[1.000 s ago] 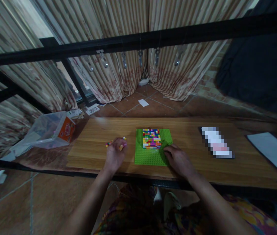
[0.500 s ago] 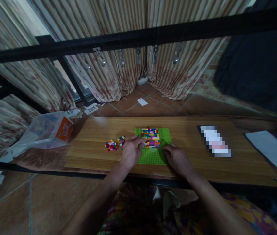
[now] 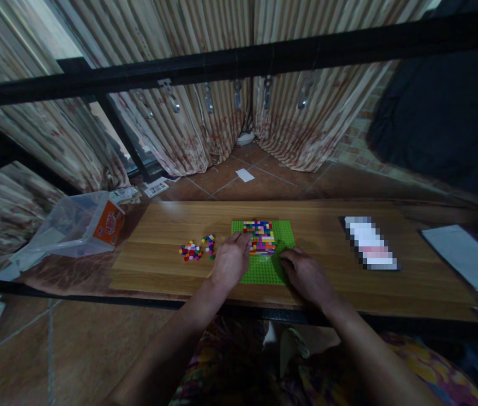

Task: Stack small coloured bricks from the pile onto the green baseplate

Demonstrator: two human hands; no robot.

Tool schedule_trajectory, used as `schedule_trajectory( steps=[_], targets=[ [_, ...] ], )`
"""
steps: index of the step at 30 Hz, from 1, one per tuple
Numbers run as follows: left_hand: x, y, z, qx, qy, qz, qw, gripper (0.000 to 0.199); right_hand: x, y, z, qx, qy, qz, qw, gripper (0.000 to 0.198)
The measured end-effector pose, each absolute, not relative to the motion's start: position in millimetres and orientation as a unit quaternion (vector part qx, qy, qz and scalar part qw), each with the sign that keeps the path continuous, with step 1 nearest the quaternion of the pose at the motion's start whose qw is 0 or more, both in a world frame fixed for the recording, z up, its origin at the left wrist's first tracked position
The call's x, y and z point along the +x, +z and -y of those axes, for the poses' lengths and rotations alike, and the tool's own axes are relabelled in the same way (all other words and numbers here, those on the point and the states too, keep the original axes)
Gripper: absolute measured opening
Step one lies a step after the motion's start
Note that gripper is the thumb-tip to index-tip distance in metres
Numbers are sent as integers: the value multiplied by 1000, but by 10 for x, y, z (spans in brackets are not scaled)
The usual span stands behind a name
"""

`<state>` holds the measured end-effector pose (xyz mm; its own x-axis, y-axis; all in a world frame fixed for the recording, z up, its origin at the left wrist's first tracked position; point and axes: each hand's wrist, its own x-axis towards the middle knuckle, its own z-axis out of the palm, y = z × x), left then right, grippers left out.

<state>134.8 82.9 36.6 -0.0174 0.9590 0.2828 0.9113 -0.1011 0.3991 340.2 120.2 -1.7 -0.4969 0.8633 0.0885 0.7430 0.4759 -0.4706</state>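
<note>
A green studded baseplate lies on the wooden board, and a block of many-coloured toy bricks is built up on it. My left hand is closed at the left side of this block, fingertips bent against its edge. Whatever those fingers pinch is hidden or too small to make out. At the plate's right edge, my right hand is closed, its thumb and curled fingers on the rim. Two small groups of loose bricks, a larger pile and a smaller one, lie left of my left hand.
The wooden board bears a phone with a blurred screen to the right. A clear plastic box with an orange label stands at the left. White paper lies far right. A black metal bar with hanging clips crosses ahead.
My left hand has shifted slightly right and forward along the brick block, uncovering more of the smaller loose pile. My right hand stays at the baseplate's edge.
</note>
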Motion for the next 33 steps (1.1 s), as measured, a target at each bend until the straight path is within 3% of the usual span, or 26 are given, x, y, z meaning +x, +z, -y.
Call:
schedule_trajectory(
  steps=[13, 33],
  targets=[
    [1335, 318, -823, 680, 249, -687, 60, 11, 3404, -13, -1204, -477, 195, 844, 151, 23],
    [1347, 323, -804, 707, 257, -659, 4, 17, 3398, 15, -1200, -478, 191, 843, 154, 24]
  ],
)
